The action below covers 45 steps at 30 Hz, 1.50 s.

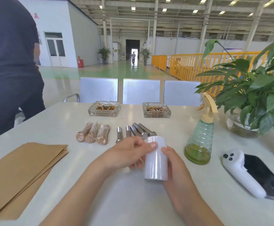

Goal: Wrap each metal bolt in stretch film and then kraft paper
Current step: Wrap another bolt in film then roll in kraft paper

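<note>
Kraft paper sheets (21, 170) lie stacked at the left edge of the pale table (64, 121), running off the near-left corner, with bare tabletop between them and the hands. A person in dark clothes (10, 66) stands just beyond that left edge. Further along, three wrapped bolts (93, 134) lie side by side, brown under a clear skin, and just right of them a row of bare metal bolts (133, 132) — grey, shiny, hex heads toward the near side, the rightmost ones partly hidden behind the roll.

Left hand (129, 154) and right hand (172, 162) meet at mid-table around an upright roll of stretch film (155, 159), white and glossy. The left thumb presses its upper side with the fingers curled behind; the right hand wraps the roll from the right, thumb on the front. Whether the roll's base touches the table cannot be told.

Beyond the bolts, two glass ashtrays (104, 109) sit near the far edge, backed by three perforated metal seats (141, 91). Right of the roll stands a green spray bottle (200, 141), then a white controller (242, 172) lying against a dark phone (267, 176) near the right edge, and a potted plant (253, 95) at the far-right corner — its leaves overhang the table. Behind it all lies a wide hall with a green floor and yellow railings (190, 64).
</note>
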### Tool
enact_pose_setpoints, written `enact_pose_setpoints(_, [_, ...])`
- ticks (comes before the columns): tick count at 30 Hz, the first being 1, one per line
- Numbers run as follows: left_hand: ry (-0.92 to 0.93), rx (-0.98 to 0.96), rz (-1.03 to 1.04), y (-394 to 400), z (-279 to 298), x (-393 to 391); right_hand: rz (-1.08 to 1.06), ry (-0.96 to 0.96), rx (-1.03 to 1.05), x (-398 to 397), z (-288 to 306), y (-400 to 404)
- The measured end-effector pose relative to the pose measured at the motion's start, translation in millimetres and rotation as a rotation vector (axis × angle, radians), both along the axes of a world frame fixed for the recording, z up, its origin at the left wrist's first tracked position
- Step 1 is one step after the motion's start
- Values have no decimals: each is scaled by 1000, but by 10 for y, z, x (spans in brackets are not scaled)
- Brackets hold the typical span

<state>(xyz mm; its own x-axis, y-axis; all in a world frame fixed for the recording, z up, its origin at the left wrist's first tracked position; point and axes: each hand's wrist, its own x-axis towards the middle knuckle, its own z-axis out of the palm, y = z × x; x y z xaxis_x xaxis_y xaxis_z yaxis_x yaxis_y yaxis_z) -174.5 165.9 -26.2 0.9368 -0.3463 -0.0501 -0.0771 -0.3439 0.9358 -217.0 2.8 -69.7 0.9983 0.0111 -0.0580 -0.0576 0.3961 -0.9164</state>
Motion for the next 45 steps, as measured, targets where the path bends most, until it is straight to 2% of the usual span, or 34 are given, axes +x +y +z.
enact_pose_setpoints(5, [57, -210, -17, -49, -162, -53, 47, -15, 55, -40, 32, -31])
enact_pose_setpoints(10, [108, -339, -4, 31, -254, -42, 112, -27, 70, -37, 23, -35])
enact_pose_setpoints(15, [-3, -329, 93, -11, -246, -49, 83, -64, 6, -20, 13, -26])
enact_pose_setpoints(28, [-190, -297, 162, -10, -234, -60, -19, -124, -168, -54, -22, 26])
enact_pose_setpoints(31, [-242, -257, 219, -3, -255, -34, -9, -98, -115, -56, -5, 21])
enact_pose_setpoints(34, [-250, -238, 251, 3, -288, -26, 5, -39, 43, -47, 18, -6])
enact_pose_setpoints(39, [-214, -366, 251, 2, -276, -26, 78, 37, 236, -44, 57, -65])
enact_pose_setpoints(45, [-246, -480, 233, 28, -220, -49, 80, 12, 229, -45, 50, -72])
